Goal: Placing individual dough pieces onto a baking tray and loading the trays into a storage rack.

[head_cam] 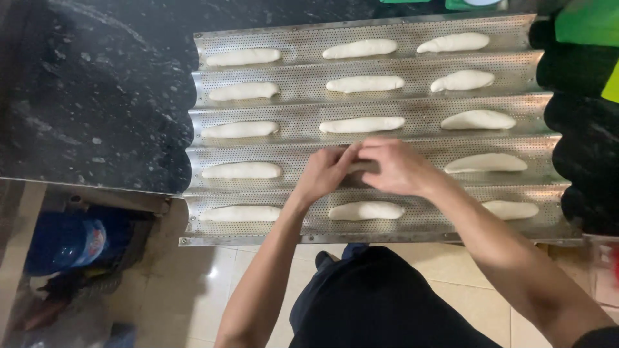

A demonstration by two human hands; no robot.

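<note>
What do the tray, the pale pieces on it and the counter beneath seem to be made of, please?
Tray: apparently sheet metal, dull silver, with fine perforations and wavy channels.
Pieces: likely raw dough, matt off-white, soft rounded shapes.
Counter: probably polished stone, black with pale specks and a slight sheen; stone-look laminate cannot be ruled out.

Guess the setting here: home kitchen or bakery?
Likely a small bakery or kitchen prep area: a perforated, channelled baguette tray filled with rows of dough pieces sits on a dark stone counter; both hands are at the tray's middle.
</note>
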